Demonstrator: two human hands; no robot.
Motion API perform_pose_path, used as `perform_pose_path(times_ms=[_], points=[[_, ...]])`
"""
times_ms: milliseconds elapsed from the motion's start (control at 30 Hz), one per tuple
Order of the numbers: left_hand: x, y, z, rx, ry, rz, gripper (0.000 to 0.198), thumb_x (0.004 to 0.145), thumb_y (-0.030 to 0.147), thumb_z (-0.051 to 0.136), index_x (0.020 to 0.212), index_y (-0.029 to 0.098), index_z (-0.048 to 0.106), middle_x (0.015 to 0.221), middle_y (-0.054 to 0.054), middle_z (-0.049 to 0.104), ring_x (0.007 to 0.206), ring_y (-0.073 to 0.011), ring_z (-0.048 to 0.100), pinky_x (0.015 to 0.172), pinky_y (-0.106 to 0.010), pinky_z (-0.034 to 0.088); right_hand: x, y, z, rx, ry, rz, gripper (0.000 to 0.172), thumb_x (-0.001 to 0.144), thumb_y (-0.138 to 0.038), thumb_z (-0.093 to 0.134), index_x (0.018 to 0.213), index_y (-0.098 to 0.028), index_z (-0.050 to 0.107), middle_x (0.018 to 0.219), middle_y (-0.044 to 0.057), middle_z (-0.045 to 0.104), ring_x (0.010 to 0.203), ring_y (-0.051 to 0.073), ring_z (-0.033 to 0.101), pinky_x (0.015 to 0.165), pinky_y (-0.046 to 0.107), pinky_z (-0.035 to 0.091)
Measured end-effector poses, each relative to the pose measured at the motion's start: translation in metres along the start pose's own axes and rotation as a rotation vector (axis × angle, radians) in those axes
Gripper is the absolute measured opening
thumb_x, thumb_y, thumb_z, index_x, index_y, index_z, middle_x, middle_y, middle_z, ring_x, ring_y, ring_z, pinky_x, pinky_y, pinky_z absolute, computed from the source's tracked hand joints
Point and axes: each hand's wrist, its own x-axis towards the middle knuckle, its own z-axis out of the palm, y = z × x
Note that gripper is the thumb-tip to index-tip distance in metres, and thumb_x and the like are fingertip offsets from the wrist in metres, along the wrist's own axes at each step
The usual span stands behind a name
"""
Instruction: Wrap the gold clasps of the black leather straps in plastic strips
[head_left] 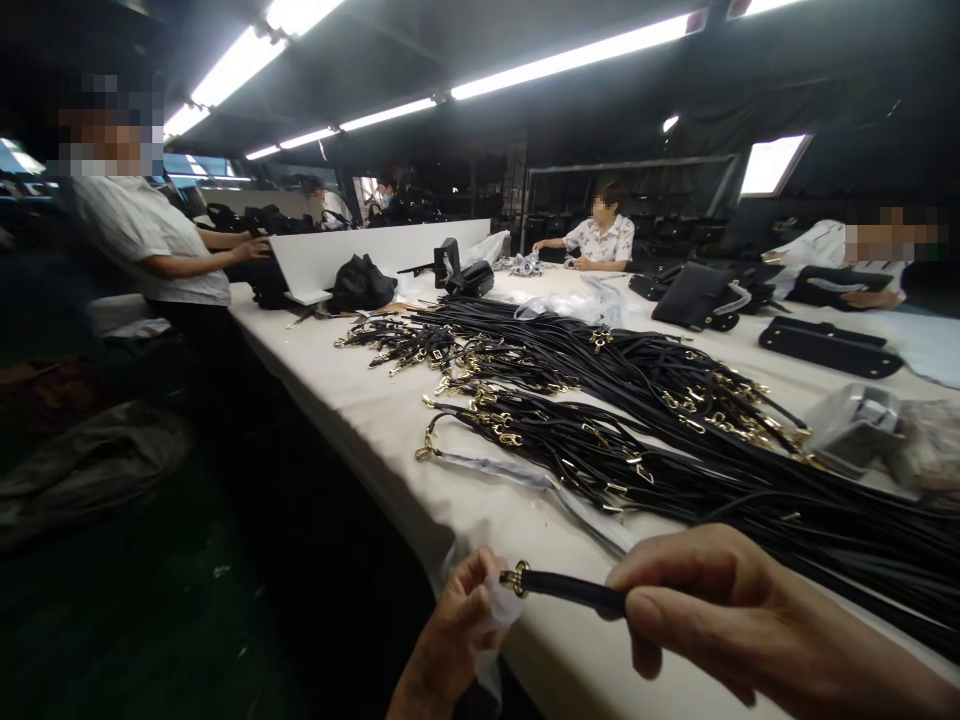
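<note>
My right hand [720, 605] pinches a black bag strap [570, 590] between thumb and fingers, near the strap's end. A gold metal fitting [517, 578] on that end points left, toward my left hand [448, 625]. Thin translucent plastic wrap [504, 605] is gripped in my left fingers and hangs down below them. The fitting's tip meets the wrap; whether it has gone inside, I cannot tell. Just beyond my hands, a single strap partly covered in plastic [495, 467] lies along the front of a large pile of black straps [585, 440] with gold clasps.
A pale cloth-covered table [360, 395] runs away from me, its edge dropping off at the left. Black bags [694, 295], clear plastic [592, 300] and a white board [382, 250] are on it. Several co-workers stand or sit around it, one person [150, 235] at the left.
</note>
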Motion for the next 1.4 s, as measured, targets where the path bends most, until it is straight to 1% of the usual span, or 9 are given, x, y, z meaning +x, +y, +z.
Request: perform_pose_path(times_ms=[233, 400, 700, 800, 900, 1000, 1167, 1300, 1400], points=[[-0.002, -0.006, -0.010, -0.072, -0.189, 0.115, 0.041, 0.079, 0.047, 0.079, 0.065, 0.015, 0.058, 0.064, 0.005, 0.043, 0.046, -0.0022, 0.029, 0.043, -0.015, 0.026, 0.005, 0.001, 0.006, -0.016, -0.034, 0.020, 0.053, 0.077, -0.070, 0.066, 0.088, -0.020, 0.079, 0.073, 0.007, 0.069, 0.052, 0.009, 0.038, 0.043, 0.019, 0.028], [-0.005, -0.014, -0.019, -0.082, -0.112, 0.097, 0.040, 0.085, 0.052, 0.071, 0.071, 0.016, 0.062, 0.066, 0.003, 0.048, 0.054, -0.0058, 0.041, 0.052, -0.017, 0.034, 0.004, -0.007, 0.010, -0.062, -0.054, 0.028, 0.051, 0.082, -0.066, 0.064, 0.091, -0.017, 0.078, 0.070, 0.003, 0.062, 0.052, 0.007, 0.037, 0.044, 0.016, 0.027], [-0.005, -0.013, -0.015, -0.037, -0.129, 0.157, 0.044, 0.090, 0.052, 0.065, 0.066, 0.015, 0.058, 0.066, 0.002, 0.047, 0.058, -0.0083, 0.043, 0.057, -0.020, 0.037, 0.013, 0.004, 0.017, -0.074, -0.118, -0.021, 0.050, 0.085, -0.062, 0.064, 0.087, -0.014, 0.076, 0.068, 0.001, 0.055, 0.055, 0.006, 0.036, 0.046, 0.016, 0.026], [-0.006, -0.012, -0.010, 0.053, -0.091, 0.173, 0.048, 0.088, 0.056, 0.066, 0.065, 0.014, 0.059, 0.064, 0.001, 0.047, 0.058, -0.0086, 0.043, 0.055, -0.019, 0.037, 0.016, 0.007, 0.020, -0.078, -0.134, -0.001, 0.053, 0.084, -0.064, 0.064, 0.086, -0.013, 0.075, 0.065, 0.000, 0.051, 0.054, 0.006, 0.034, 0.045, 0.017, 0.023], [-0.009, -0.011, -0.006, 0.138, -0.044, 0.110, 0.053, 0.080, 0.066, 0.068, 0.072, 0.013, 0.065, 0.064, 0.000, 0.053, 0.054, -0.0069, 0.043, 0.052, -0.018, 0.033, 0.020, 0.010, 0.020, -0.109, -0.108, 0.000, 0.053, 0.084, -0.064, 0.061, 0.084, -0.013, 0.075, 0.063, -0.001, 0.050, 0.053, 0.007, 0.033, 0.045, 0.019, 0.023], [-0.012, -0.004, -0.001, 0.160, 0.003, 0.054, 0.056, 0.071, 0.069, 0.075, 0.084, 0.015, 0.071, 0.064, 0.000, 0.061, 0.053, -0.0068, 0.048, 0.051, -0.017, 0.034, 0.023, 0.016, 0.012, -0.345, -0.011, -0.062, 0.040, 0.089, -0.052, 0.059, 0.080, -0.016, 0.075, 0.063, 0.000, 0.056, 0.056, 0.009, 0.041, 0.051, 0.021, 0.028], [-0.009, 0.015, 0.011, 0.398, 0.043, -0.114, 0.055, 0.061, 0.062, 0.086, 0.075, 0.010, 0.077, 0.064, -0.005, 0.067, 0.057, -0.0103, 0.055, 0.054, -0.019, 0.038, 0.026, 0.028, -0.002, -0.950, 0.168, -0.152, 0.024, 0.092, -0.035, 0.055, 0.087, -0.027, 0.076, 0.079, 0.003, 0.073, 0.072, 0.018, 0.064, 0.062, 0.027, 0.033], [-0.002, 0.015, 0.021, 0.679, 0.062, -0.154, 0.050, 0.065, 0.058, 0.084, 0.080, 0.010, 0.081, 0.065, -0.005, 0.069, 0.057, -0.0107, 0.053, 0.054, -0.020, 0.037, 0.030, 0.028, 0.010, -1.197, 0.128, -0.056, 0.025, 0.093, -0.034, 0.054, 0.079, -0.026, 0.073, 0.078, 0.004, 0.074, 0.072, 0.022, 0.068, 0.058, 0.030, 0.023], [0.003, 0.006, 0.027, 0.737, 0.057, -0.137, 0.049, 0.065, 0.059, 0.084, 0.077, 0.011, 0.081, 0.062, -0.003, 0.068, 0.056, -0.0108, 0.052, 0.054, -0.020, 0.039, 0.035, 0.028, 0.022, -1.219, 0.088, -0.043, 0.024, 0.093, -0.031, 0.053, 0.081, -0.023, 0.072, 0.083, 0.006, 0.076, 0.075, 0.024, 0.070, 0.057, 0.031, 0.018]])
